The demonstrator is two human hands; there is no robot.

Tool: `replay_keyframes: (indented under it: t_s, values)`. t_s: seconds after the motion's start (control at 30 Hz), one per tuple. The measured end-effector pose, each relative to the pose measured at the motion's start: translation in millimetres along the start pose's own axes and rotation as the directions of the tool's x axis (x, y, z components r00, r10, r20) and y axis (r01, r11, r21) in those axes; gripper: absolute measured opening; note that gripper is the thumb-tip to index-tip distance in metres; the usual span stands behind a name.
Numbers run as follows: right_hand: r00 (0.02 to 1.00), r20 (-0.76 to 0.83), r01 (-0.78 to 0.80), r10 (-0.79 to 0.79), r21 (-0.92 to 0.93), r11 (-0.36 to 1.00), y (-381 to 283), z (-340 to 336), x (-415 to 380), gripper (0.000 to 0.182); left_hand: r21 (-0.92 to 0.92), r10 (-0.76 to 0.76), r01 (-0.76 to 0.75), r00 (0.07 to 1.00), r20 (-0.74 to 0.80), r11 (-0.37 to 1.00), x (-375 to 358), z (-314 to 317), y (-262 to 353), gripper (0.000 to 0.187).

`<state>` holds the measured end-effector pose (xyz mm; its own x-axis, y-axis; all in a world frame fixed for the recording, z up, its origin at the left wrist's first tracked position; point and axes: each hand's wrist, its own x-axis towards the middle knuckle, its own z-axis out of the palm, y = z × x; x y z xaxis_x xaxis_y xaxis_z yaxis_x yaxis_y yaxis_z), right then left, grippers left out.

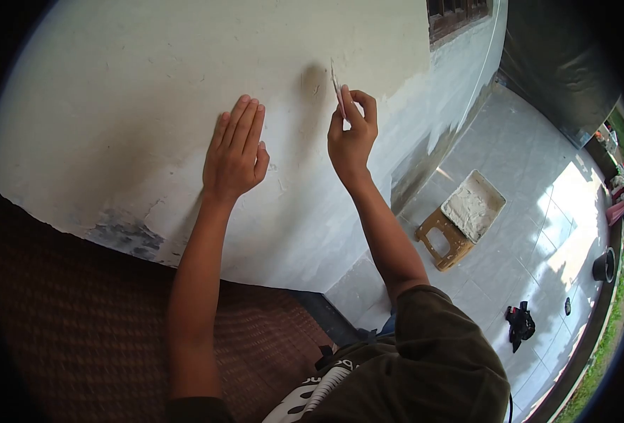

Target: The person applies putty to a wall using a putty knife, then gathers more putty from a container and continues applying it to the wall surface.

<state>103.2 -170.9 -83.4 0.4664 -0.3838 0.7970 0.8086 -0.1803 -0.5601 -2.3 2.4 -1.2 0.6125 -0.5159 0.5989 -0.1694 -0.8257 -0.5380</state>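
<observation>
The left hand (234, 151) lies open and flat against the white plastered wall (150, 77), fingers together and pointing up. The right hand (352, 137) pinches a thin, flat putty blade (336, 88) between thumb and fingertips, with the blade's edge set against the wall just right of a shallow dark patch in the plaster. The grip is light and high on the blade, so it looks liable to twist or slip if it catches on a rough spot, and it could gouge the soft skim rather than smooth it. The open palm presses on the same coat to the left and may leave a print or lift loose material, since flaking shows below it near the bare grey patch (125, 236). Far down to the right, a white tray of plaster (474, 204) sits on a small wooden stool (444, 240) on the tiled floor (537, 176), well apart from both hands; reaching for it from this height could upset the person's balance.
</observation>
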Motion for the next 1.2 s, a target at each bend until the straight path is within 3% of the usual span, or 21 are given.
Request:
replay_keyframes:
  t_s: [0.07, 0.17, 0.33, 0.43, 0.5, 0.53, 0.6, 0.67, 0.7, 0.73, 0.83, 0.93, 1.07, 1.1, 1.13, 1.2]
  values:
    - [0.995, 0.007, 0.096, -0.096, -0.179, 0.979, 12.9, 10.3, 11.0, 0.044, 0.014, 0.004, -0.004, 1.0, 0.012, 1.0, -0.1, 1.3, 0.5, 0.056]
    - [0.99, 0.113, 0.109, -0.08, -0.288, 0.951, 12.6, 23.6, -6.5, 0.04, 0.021, 0.005, -0.005, 1.0, 0.014, 1.0, 1.6, -0.3, 1.3, 0.056]
    - [0.978, 0.203, 0.03, 0.037, -0.317, 0.948, -10.9, 25.4, -57.1, 0.039, 0.01, 0.008, -0.008, 1.0, 0.005, 1.0, 0.9, 0.6, 1.1, 0.056]
    - [0.963, 0.25, -0.032, 0.104, -0.277, 0.96, -28.7, 5.0, -71.0, 0.04, 0.038, 0.01, -0.011, 1.0, 0.012, 0.999, 0.6, 0.8, -0.2, 0.057]
    - [0.894, 0.364, -0.295, 0.261, 0.041, 0.954, -39.8, -14.8, -67.7, 0.041, 0.065, 0.011, -0.012, 1.0, 0.022, 0.998, 2.3, 1.0, -0.6, 0.058]
    - [0.88, 0.359, -0.37, 0.31, 0.112, 0.922, -42.4, -21.7, -56.5, 0.042, 0.069, 0.012, -0.014, 1.0, 0.027, 0.998, 2.0, 1.2, -0.4, 0.058]
    - [0.948, 0.181, -0.286, 0.26, 0.137, 0.948, -32.7, -18.4, -31.1, 0.043, 0.076, 0.008, -0.011, 0.999, 0.038, 0.997, -0.7, 1.7, -0.8, 0.058]
    - [0.998, -0.003, -0.065, 0.064, -0.038, 0.997, -13.9, -5.4, -8.7, 0.045, 0.022, 0.009, -0.009, 1.0, 0.009, 1.0, -0.4, 4.0, -0.4, 0.058]
    - [0.999, -0.017, 0.032, -0.035, -0.151, 0.988, 0.6, 4.8, -3.9, 0.046, 0.023, 0.01, -0.01, 1.0, 0.009, 1.0, -0.4, 3.5, 0.3, 0.058]
    - [0.999, -0.019, 0.029, -0.033, -0.151, 0.988, 1.5, 10.2, -6.3, 0.046, 0.025, 0.007, -0.008, 1.0, 0.016, 1.0, -0.8, 2.4, 1.1, 0.058]
    - [0.997, 0.074, 0.013, 0.011, -0.31, 0.951, -5.7, 34.7, -23.5, 0.04, 0.034, 0.009, -0.01, 1.0, 0.017, 0.999, 1.1, 1.5, 0.6, 0.057]
    - [0.981, 0.15, -0.071, 0.124, -0.32, 0.945, -30.5, 33.2, -59.0, 0.04, 0.028, 0.003, -0.004, 1.0, 0.009, 1.0, 1.8, 1.7, 0.5, 0.057]
    - [0.948, 0.279, -0.096, 0.155, -0.213, 0.972, -50.1, -3.3, -81.1, 0.034, 0.019, -0.001, 0.001, 1.0, 0.002, 1.0, 1.1, 1.0, 0.0, 0.057]
    - [0.909, 0.303, -0.314, 0.285, 0.051, 0.948, -49.1, -10.4, -77.5, 0.029, 0.02, -0.002, 0.002, 1.0, 0.002, 1.0, 1.5, 0.9, -0.4, 0.057]
    - [0.844, 0.364, -0.506, 0.393, 0.299, 0.809, -51.6, -17.4, -71.1, 0.024, 0.021, -0.001, 0.001, 1.0, 0.002, 1.0, 2.1, 1.1, -0.6, 0.058]
    - [0.896, 0.206, -0.443, 0.393, 0.343, 0.829, -40.7, -15.9, -43.8, 0.029, 0.021, -0.003, 0.002, 1.0, 0.01, 1.0, -0.4, 1.2, 0.8, 0.058]
